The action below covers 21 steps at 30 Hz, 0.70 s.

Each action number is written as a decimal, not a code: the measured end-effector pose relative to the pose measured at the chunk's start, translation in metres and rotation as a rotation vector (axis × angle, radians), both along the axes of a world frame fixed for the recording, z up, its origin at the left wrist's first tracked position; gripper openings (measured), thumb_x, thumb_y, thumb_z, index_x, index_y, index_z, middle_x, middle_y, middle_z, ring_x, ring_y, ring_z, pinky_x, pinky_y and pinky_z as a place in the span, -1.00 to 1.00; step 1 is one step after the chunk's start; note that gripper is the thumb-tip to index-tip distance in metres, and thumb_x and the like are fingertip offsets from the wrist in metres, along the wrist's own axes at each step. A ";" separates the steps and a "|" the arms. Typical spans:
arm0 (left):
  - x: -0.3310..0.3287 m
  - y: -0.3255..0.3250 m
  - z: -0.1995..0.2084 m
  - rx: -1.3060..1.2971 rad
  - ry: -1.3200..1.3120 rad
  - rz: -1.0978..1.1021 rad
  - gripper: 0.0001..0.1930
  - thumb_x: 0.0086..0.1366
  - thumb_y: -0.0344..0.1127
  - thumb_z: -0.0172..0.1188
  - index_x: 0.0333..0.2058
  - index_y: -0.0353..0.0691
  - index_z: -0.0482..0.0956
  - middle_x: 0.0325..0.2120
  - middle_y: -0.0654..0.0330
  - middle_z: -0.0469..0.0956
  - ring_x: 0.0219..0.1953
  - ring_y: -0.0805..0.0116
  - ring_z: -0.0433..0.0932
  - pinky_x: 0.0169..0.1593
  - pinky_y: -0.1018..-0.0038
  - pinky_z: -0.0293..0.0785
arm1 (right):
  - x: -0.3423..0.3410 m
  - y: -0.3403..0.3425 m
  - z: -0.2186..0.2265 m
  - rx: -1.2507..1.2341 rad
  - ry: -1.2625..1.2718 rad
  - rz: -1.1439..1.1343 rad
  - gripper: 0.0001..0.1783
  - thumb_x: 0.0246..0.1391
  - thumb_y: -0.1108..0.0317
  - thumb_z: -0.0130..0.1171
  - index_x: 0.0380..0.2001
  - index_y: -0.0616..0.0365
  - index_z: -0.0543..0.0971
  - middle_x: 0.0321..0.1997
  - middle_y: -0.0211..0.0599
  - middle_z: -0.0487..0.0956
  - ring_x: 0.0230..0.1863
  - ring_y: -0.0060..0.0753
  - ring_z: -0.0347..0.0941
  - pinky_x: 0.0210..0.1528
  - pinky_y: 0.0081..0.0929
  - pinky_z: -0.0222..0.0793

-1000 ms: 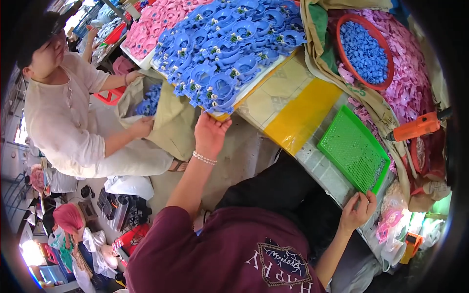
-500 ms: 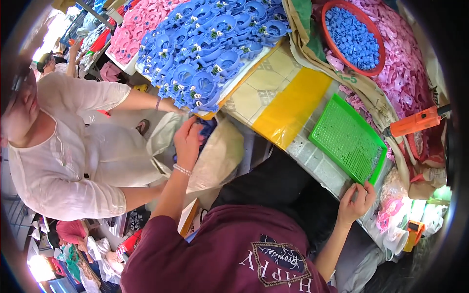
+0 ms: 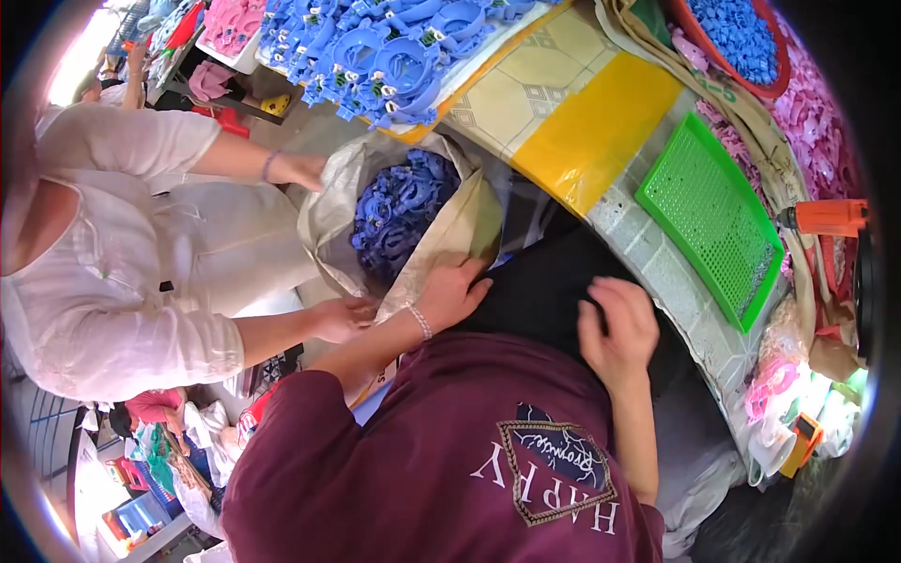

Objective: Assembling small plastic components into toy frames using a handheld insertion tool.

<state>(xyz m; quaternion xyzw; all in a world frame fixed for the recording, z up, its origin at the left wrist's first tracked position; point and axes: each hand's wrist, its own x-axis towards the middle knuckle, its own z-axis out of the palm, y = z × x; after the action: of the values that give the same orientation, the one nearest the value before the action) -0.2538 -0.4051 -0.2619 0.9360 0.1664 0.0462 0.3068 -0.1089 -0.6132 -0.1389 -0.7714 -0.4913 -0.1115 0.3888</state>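
Observation:
A pale woven sack [image 3: 441, 235] stands with its mouth wide, full of blue plastic parts [image 3: 402, 211]. At its near right side my left hand [image 3: 452, 295], with a beaded bracelet on the wrist, has its fingers bent against the sack cloth and seems to grip it. My right hand [image 3: 619, 328] hovers over my black-clad lap, fingers loosely curled and apart, with nothing in it. A co-worker in a white shirt [image 3: 141, 272] faces the sack from the left. One of the co-worker's hands [image 3: 305, 172] is at its far rim, the other [image 3: 345, 317] at its near rim.
The table holds a heap of blue ring-shaped parts [image 3: 404, 61], yellow tape [image 3: 601, 131] and a green perforated tray [image 3: 704, 211] with small bits. Beyond lie a red basin [image 3: 781, 75] of blue pieces, pink parts [image 3: 821, 141] and an orange-handled tool [image 3: 826, 218].
My left hand has come down from the table corner to the sack's near side. My right hand has left the green tray for my lap. The sack's mouth now shows wider.

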 end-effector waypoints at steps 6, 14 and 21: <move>0.015 0.032 0.015 0.141 0.075 0.347 -0.29 -0.07 -0.23 0.35 0.04 -0.40 0.27 -0.23 -0.16 0.49 -0.15 -0.11 0.47 -0.08 0.21 0.40 | 0.008 0.065 -0.042 -0.315 0.106 0.187 -0.48 -0.20 0.47 0.22 -0.05 0.24 0.41 0.02 0.03 0.40 -0.03 0.08 0.36 0.01 -0.24 0.35; 0.040 -0.021 -0.005 -0.169 0.070 0.125 -0.87 -0.07 -0.43 0.09 -0.48 -0.32 0.52 -0.51 -0.13 0.54 -0.40 -0.13 0.53 -0.27 0.07 0.47 | 0.014 0.122 -0.080 -0.605 -0.011 0.382 -0.55 -0.06 0.43 0.06 -0.01 0.01 0.45 0.35 -0.17 0.07 0.33 0.00 0.00 0.06 -0.03 0.31; 0.037 -0.006 0.010 -0.232 0.035 -0.006 -0.70 -0.01 -0.29 0.17 -0.31 -0.32 0.42 -0.50 -0.15 0.51 -0.42 -0.17 0.50 -0.34 0.08 0.44 | 0.017 0.118 -0.080 -0.696 -0.115 0.243 -0.87 -0.06 0.38 0.07 -0.45 0.17 0.54 0.28 -0.10 0.16 0.25 -0.01 0.12 -0.01 -0.04 0.35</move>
<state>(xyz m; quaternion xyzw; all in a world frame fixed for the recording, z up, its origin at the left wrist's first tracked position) -0.2163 -0.4112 -0.2518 0.8954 0.1733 0.0094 0.4100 -0.0921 -0.4956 -0.2192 -0.7860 -0.6088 0.0658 0.0855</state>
